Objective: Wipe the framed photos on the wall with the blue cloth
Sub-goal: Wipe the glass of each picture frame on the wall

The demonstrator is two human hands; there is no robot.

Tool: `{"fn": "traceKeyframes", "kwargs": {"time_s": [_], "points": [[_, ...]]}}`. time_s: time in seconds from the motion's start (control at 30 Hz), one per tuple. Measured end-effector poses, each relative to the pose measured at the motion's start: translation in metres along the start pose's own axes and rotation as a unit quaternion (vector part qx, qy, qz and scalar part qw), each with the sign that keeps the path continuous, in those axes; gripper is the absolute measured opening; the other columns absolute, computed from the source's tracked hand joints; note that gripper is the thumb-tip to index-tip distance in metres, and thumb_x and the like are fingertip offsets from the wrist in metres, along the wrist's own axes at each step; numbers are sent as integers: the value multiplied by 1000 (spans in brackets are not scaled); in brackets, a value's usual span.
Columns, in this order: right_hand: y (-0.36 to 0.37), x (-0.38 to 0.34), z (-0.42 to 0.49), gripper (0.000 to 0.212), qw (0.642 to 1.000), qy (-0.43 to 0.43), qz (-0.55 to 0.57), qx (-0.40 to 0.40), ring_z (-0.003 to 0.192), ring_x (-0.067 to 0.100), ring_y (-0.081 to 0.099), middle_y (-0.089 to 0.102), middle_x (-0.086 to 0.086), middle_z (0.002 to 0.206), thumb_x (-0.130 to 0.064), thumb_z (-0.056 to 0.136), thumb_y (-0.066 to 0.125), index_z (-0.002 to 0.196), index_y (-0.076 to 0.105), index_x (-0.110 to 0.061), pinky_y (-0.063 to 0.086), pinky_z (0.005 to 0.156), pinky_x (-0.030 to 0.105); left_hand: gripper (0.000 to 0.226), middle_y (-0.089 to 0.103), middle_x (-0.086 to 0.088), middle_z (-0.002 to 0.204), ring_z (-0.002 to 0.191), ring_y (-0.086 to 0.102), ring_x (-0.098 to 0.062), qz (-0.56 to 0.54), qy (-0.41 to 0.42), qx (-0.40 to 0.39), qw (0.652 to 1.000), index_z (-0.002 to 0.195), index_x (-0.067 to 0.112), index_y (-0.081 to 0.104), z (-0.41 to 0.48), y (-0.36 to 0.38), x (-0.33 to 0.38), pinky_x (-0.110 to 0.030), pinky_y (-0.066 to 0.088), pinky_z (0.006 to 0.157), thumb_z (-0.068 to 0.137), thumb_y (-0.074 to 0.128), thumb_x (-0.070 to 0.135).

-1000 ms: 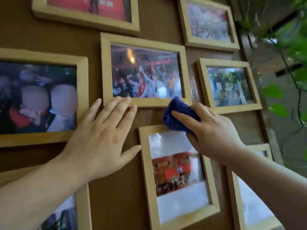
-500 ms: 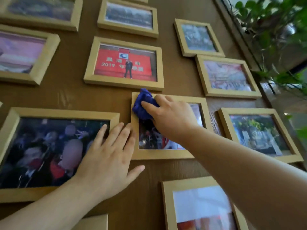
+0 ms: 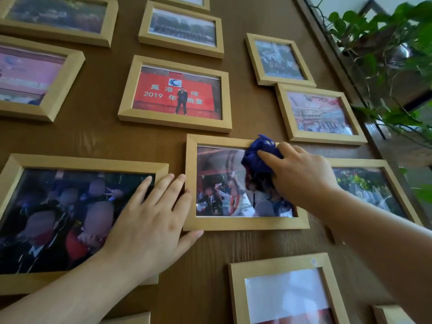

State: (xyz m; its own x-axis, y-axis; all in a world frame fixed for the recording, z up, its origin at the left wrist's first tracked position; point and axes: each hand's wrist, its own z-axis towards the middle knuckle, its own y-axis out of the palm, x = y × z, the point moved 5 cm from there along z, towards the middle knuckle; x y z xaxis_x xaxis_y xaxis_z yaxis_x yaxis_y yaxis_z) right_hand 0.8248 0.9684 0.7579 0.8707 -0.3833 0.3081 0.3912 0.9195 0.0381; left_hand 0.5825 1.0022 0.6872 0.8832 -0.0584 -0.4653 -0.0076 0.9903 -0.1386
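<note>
Several pale wooden photo frames hang on a brown wood-grain wall. My right hand is shut on the bunched blue cloth and presses it on the upper right of the glass of the middle frame. My left hand lies flat with fingers spread, across the right edge of the large frame and the gap beside the middle frame. The cloth and right hand hide that photo's right side.
A red-banner photo frame hangs just above the middle one, another frame to its upper right, one below. Green trailing plant leaves hang at the right beside the wall's edge.
My right hand moved with the cloth from the lower frame's top up to the middle frame's upper left corner, then rightwards across its glass. The view tilted upward. My left hand stayed flat on the wall.
</note>
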Motion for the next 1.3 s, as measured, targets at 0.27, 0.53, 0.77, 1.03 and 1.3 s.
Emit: {"fn": "traceKeyframes", "kwargs": {"time_s": [0.27,0.53,0.77,1.03,1.3], "points": [[-19,-56,1,56,993,-54,103,36,77,17,49,51,6,106,-36,79,66,128,40,-26,26,46,25,77,51,-18,142,135,43,-34,-6,-7,4,1000,134,8,50,0,3,3,-55,35,109,86,35,66],[-27,-73,-18,67,989,-102,96,54,79,22,56,55,9,105,-40,68,75,125,46,-25,30,48,28,76,47,-16,146,138,39,-32,-12,-10,2,1000,137,12,47,-1,5,2,-56,35,109,86,36,67],[-2,-3,-47,60,999,-21,-12,-36,74,22,56,55,7,98,-37,68,75,122,49,-27,20,45,25,75,47,-16,144,138,35,-31,-23,-8,15,1000,136,14,44,-3,15,0,-54,26,112,84,35,67],[-16,-57,-46,49,993,-53,101,35,71,19,51,53,7,95,-34,76,68,120,49,-24,25,48,27,76,45,-19,145,138,36,-34,-26,-13,10,1000,136,11,45,-3,9,4,-55,30,111,84,36,65],[-30,-92,-36,43,983,-94,148,53,77,21,52,53,8,104,-34,80,63,121,51,-26,28,49,29,76,42,-17,148,139,34,-33,-32,-18,5,999,136,13,45,-2,7,4,-54,29,111,82,34,66]]}}
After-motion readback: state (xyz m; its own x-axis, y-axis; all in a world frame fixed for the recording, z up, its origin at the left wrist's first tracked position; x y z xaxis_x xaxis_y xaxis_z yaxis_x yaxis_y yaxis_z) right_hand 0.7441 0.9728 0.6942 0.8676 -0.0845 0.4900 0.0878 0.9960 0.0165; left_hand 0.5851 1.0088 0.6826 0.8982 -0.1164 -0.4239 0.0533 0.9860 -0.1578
